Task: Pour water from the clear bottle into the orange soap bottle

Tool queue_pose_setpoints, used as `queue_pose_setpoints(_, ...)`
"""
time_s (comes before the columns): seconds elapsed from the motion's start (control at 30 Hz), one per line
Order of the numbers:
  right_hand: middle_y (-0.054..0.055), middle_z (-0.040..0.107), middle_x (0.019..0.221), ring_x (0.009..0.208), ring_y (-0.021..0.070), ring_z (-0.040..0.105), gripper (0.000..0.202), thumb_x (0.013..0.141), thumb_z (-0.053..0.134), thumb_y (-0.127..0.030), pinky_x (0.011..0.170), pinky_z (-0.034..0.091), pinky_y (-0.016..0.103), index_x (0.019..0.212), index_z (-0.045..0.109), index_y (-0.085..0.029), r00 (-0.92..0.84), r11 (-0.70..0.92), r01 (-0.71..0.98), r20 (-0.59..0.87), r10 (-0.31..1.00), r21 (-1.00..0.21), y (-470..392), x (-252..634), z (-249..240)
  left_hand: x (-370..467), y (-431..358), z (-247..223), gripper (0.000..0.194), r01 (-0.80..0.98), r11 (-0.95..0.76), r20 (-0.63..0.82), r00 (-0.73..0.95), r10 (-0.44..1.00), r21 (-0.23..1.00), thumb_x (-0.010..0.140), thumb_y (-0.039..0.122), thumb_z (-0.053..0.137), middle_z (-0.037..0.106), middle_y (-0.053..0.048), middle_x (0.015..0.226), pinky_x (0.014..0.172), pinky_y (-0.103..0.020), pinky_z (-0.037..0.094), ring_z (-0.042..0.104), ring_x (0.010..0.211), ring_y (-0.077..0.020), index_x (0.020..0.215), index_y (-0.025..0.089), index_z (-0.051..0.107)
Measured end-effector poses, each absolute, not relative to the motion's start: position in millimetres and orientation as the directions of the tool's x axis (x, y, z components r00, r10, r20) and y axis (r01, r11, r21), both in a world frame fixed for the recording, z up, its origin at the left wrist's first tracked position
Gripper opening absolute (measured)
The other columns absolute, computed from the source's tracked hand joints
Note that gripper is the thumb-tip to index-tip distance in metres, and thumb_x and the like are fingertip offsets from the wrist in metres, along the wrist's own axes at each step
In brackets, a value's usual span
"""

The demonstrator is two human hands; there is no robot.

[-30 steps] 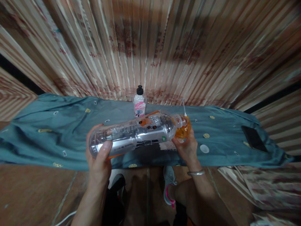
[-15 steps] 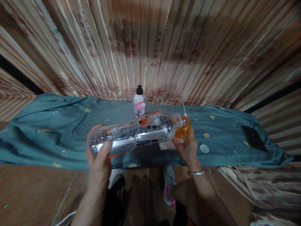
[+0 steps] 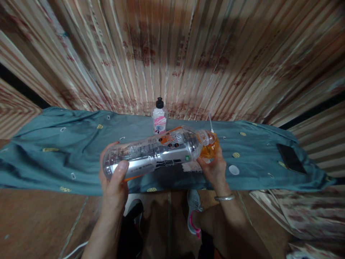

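A large clear plastic bottle with a silver and orange label lies tilted across the middle of my view, its neck to the right and a little higher. My left hand is closed around its base, thumb across the near side. The bottle's neck overlaps a small container of amber liquid; whether the two touch is unclear. That container sits in my right hand, whose fingers are closed and partly hidden behind it. A thin pale tube sticks up just past the container.
A bottle with a black cap and pink label stands behind on the teal patterned cloth. To the right lie a small white disc and a dark phone. A pale crumpled piece shows under the big bottle. A striped curtain hangs behind.
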State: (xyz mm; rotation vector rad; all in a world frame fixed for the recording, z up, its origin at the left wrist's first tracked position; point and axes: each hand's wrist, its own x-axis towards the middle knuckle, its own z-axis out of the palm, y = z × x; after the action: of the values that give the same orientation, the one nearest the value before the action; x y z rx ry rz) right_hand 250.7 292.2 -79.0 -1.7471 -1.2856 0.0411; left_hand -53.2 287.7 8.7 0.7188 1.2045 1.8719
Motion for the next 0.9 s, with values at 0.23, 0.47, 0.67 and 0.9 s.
queue_pose_setpoints(0.23, 0.024, 0.077, 0.142, 0.128, 0.0425, 0.078, 0.105, 0.08, 0.083, -0.075, 0.106, 0.066, 0.058, 0.16, 0.053, -0.014, 0.445, -0.02, 0.723, 0.444, 0.778, -0.69, 292.4, 252.9, -80.7, -53.1, 288.5, 6.3, 0.073, -0.283, -0.263, 0.079, -0.528, 0.845, 0.923, 0.045, 0.056, 0.106, 0.077, 0.001, 0.095, 0.078, -0.028, 0.053, 0.067, 0.087, -0.0207, 0.109, 0.027, 0.084)
queue_pose_setpoints(0.47, 0.024, 0.079, 0.14, 0.125, 0.042, 0.08, 0.108, 0.078, 0.083, -0.081, 0.106, 0.066, 0.058, 0.159, 0.055, -0.014, 0.436, -0.027, 0.736, 0.443, 0.783, -0.676, 291.3, 253.2, -76.8, -53.1, 287.0, 6.7, 0.074, -0.27, -0.232, 0.056, -0.532, 0.845, 0.934, 0.046, 0.056, 0.103, 0.078, -0.001, 0.095, 0.08, -0.032, 0.054, 0.068, 0.089, -0.0234, 0.11, 0.025, 0.082)
queue_pose_setpoints(0.67, 0.027, 0.075, 0.148, 0.133, 0.0436, 0.076, 0.109, 0.08, 0.081, -0.083, 0.11, 0.064, 0.06, 0.159, 0.054, -0.012, 0.374, 0.05, 0.746, 0.48, 0.794, -0.664, 290.1, 255.3, -73.1, -53.4, 288.1, 5.9, 0.076, -0.28, -0.246, 0.063, -0.533, 0.844, 0.928, 0.046, 0.055, 0.104, 0.077, -0.001, 0.097, 0.08, -0.03, 0.054, 0.068, 0.09, -0.0227, 0.112, 0.024, 0.082)
queue_pose_setpoints(0.9, 0.026, 0.077, 0.145, 0.129, 0.0415, 0.079, 0.108, 0.083, 0.078, -0.083, 0.105, 0.067, 0.057, 0.16, 0.053, -0.012, 0.355, 0.061, 0.766, 0.502, 0.789, -0.64, 290.5, 256.0, -72.5, -54.4, 287.8, 3.1, 0.075, -0.221, -0.241, 0.091, -0.532, 0.842, 0.945, 0.052, 0.059, 0.1, 0.075, -0.002, 0.101, 0.085, -0.034, 0.054, 0.068, 0.093, -0.0247, 0.115, 0.024, 0.079)
